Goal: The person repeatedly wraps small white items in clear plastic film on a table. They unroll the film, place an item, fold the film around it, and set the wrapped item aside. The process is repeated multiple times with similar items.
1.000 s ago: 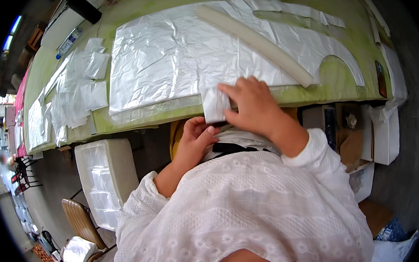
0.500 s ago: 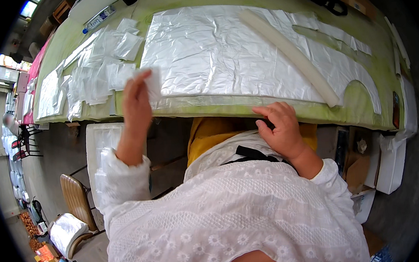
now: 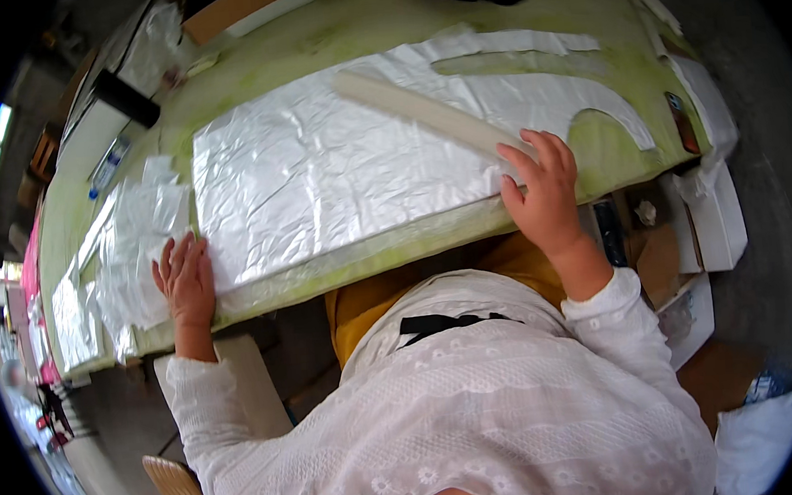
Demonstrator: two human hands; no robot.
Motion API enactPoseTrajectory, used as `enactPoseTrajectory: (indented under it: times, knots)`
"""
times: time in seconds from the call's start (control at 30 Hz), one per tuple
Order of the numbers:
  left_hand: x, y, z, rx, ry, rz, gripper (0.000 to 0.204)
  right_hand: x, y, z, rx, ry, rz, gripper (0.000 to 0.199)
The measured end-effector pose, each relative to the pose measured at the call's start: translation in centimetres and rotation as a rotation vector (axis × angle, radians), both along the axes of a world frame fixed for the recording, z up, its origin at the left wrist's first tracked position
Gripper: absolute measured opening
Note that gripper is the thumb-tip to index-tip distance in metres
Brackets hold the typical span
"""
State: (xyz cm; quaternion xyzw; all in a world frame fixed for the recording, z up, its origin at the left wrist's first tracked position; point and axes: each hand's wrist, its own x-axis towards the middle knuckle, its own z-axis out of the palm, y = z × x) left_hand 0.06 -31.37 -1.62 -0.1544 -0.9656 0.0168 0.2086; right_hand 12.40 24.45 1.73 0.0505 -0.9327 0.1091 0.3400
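On the silver sheet (image 3: 334, 173), left hand (image 3: 185, 283) and right hand (image 3: 540, 185) press flat.

A shiny silver-white crinkled sheet (image 3: 335, 178) lies on a yellow-green table (image 3: 397, 24); the long strip (image 3: 423, 115) across it looks pale cream; near, a white eyelet-patterned blouse (image 3: 485, 427) over mustard cloth (image 3: 372, 300)

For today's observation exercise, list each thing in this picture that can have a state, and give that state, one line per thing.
Left hand: open, flat on the table edge beside the small white pieces.
Right hand: open, fingers spread, pressing on the large white sheet.
Large white sheet: spread flat, crinkled.
Long pale ruler: lying slanted on the sheet.
Small white pieces: piled loosely.
Green table: partly covered.
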Motion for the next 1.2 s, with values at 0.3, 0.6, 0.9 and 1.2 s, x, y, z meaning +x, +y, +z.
enactPoseTrajectory:
  times: [0.3, 0.6, 0.9, 1.2]
  knots:
    - [-0.4, 0.3, -0.1, 0.043, -0.006, 0.065, 0.031, 2.6, -1.5, 0.2, -0.349, -0.339, -0.018, 0.048]
    - [2.5, 19.2, 5.9, 0.398, -0.119, -0.528, 0.038, 2.4, -3.5, 0.2, -0.464, -0.506, 0.011, 0.061]
    - [3.2, 34.4, 2.6, 0.628, -0.6, -0.737, 0.06, 5.7, -2.3, -0.1, -0.745, -0.534, 0.182, 0.066]
    - [4.4, 37.4, 5.1, 0.464, -0.281, -0.798, 0.048, 7.8, 3.2, -2.2, -0.847, -0.126, 0.108, 0.033]
